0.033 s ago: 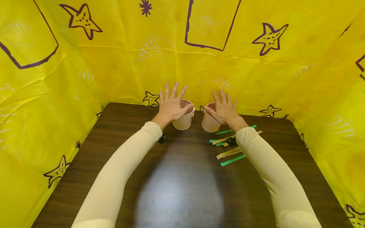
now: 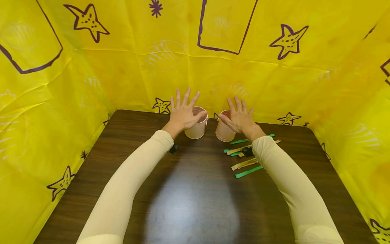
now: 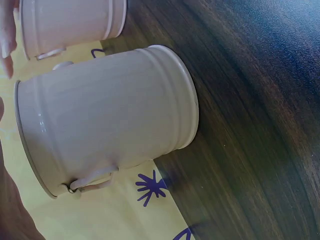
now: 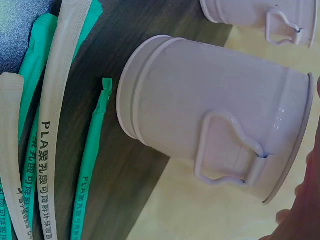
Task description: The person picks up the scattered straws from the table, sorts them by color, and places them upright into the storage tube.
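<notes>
Yellow cloth (image 2: 122, 84) inked with starfish enclosed the dark wood-grain table (image 2: 189, 189) where we found the left bucket (image 2: 196, 131) and the right bucket (image 2: 224, 133), both pale pink, standing upright side by side with a gap between them, near the middle of the table's far edge.

Handling the pair well, we judged, called for light, matched contact on the walls rather than a push at the rims, since buckets so small and apparently thin could have tipped; both bases needed to sit flat, short of the far edge, with the hanging handle (image 3: 95, 179) of the left one and the folded handle (image 4: 200, 150) of the right one clear of the thumbs.

We saw both arms reach forward from the near edge in cream sleeves, converging. The left hand (image 2: 182, 115) and the right hand (image 2: 240, 118) were spread wide, fingers straight and pointing at the cloth, thumbs angled inward across the bucket mouths; neither gripped anything, and we could not tell whether skin met metal. Green and tan wrapped straws (image 2: 248, 172) lay toward the right edge, partly beneath the right forearm.
</notes>
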